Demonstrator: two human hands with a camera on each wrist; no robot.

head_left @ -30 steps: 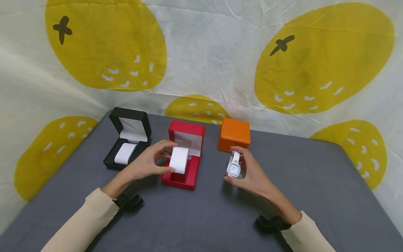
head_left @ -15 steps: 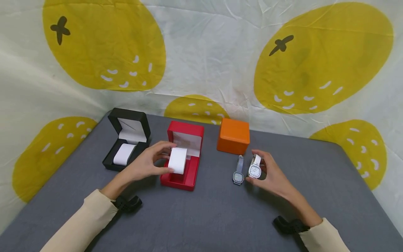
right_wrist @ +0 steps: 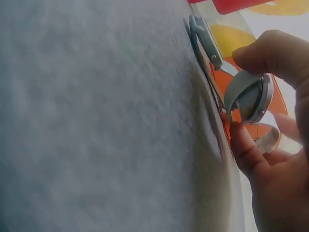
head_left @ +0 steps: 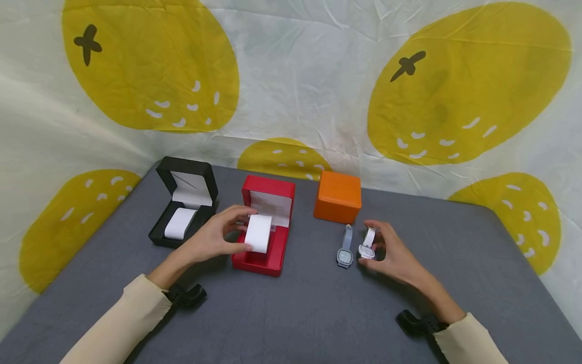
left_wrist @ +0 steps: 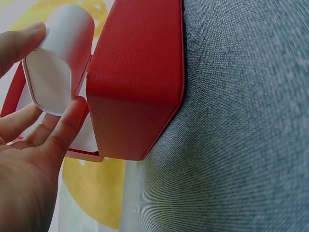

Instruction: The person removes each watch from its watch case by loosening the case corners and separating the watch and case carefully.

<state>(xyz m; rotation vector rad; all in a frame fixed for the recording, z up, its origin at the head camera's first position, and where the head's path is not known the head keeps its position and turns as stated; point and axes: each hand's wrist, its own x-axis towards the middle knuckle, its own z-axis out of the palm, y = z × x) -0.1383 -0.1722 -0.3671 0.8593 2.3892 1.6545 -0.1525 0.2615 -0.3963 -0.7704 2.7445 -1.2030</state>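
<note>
My left hand (head_left: 215,234) holds a white watch cushion (head_left: 258,233) by its ends, thumb on one side and fingers on the other, just over the base of an open red watch box (head_left: 283,253). In the left wrist view the cushion (left_wrist: 72,34) looks like a hollow-ended roll above the box's red wall (left_wrist: 135,72). On the right, my right hand (head_left: 394,253) pinches a white-strapped watch (head_left: 366,252), its strap curved. The right wrist view has that watch (right_wrist: 263,96) between thumb and fingers. Beside it, a blue-grey strapped watch (head_left: 345,255) lies face up on the table.
A black watch box (head_left: 163,230) stands open at the left with a white cushion (head_left: 180,223) inside. Behind the two watches is a closed orange box (head_left: 337,196). Grey cloth (head_left: 291,318) covers the table, and a lemon-patterned curtain (head_left: 300,76) hangs behind.
My right hand has moved right with the white watch, uncovering the blue-grey watch, and has since tipped the white watch's dial and lowered slightly. The left hand stays on the cushion.
</note>
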